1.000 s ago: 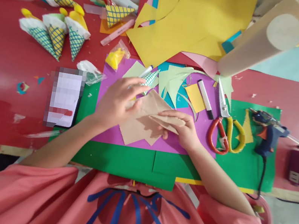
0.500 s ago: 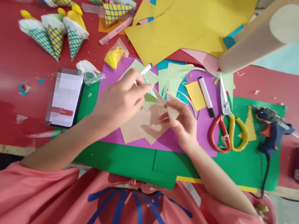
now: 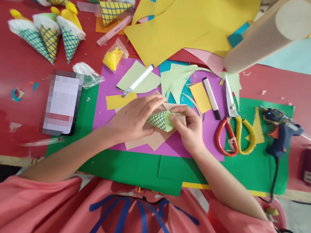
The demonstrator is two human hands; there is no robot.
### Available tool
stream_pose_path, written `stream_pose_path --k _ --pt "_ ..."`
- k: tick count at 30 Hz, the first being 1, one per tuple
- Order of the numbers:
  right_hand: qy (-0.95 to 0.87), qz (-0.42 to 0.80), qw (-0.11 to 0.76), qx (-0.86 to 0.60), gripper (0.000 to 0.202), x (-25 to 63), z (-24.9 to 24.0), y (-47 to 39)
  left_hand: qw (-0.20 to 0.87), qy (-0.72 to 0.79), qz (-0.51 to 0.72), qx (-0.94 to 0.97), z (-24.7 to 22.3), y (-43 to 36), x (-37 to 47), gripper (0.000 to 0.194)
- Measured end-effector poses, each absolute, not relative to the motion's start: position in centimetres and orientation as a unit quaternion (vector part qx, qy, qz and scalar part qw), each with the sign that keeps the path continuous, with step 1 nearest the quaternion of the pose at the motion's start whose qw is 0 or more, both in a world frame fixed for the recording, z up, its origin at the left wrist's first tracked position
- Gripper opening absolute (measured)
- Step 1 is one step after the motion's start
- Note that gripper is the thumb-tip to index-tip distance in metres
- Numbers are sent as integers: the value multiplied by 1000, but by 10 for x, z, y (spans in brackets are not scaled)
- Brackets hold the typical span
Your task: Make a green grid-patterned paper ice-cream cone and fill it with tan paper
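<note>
A small light-green paper cone point(image 3: 159, 120) with dark crossed lines lies sideways between my hands. My left hand point(image 3: 134, 116) curves around its narrow end, the fingers partly hiding it. At the wide mouth, the thumb and fingers of my right hand point(image 3: 190, 129) pinch the rim. Beneath both hands are beige paper pieces point(image 3: 160, 140) on a purple sheet point(image 3: 213, 142). A white marker point(image 3: 139, 80) rests just beyond my left hand, across a pale green paper piece point(image 3: 149, 83). Beside it lies a yellow paper strip point(image 3: 116, 101).
Scissors point(image 3: 231, 107) and a glue gun point(image 3: 281, 131) lie to the right. A second marker point(image 3: 211, 98) sits near the scissors. Finished-looking paper cones point(image 3: 46, 32) and a phone point(image 3: 61, 102) are on the left. A cardboard tube point(image 3: 270, 36) stands at the back right.
My left hand has come down and right, and my right hand has turned inward. The green cone now shows between them; the beige folded piece is no longer held up in my right fingers.
</note>
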State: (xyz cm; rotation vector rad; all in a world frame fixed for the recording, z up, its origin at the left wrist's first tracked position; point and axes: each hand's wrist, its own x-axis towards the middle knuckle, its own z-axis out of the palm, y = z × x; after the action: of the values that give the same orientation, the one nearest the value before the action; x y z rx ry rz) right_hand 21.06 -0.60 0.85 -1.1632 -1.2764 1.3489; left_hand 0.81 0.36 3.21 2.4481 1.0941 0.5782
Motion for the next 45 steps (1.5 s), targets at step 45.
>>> stream_pose_path --k 45 --pt "-757 355 419 -353 22 212 20 -17 189 535 141 811 20 -6 9 23"
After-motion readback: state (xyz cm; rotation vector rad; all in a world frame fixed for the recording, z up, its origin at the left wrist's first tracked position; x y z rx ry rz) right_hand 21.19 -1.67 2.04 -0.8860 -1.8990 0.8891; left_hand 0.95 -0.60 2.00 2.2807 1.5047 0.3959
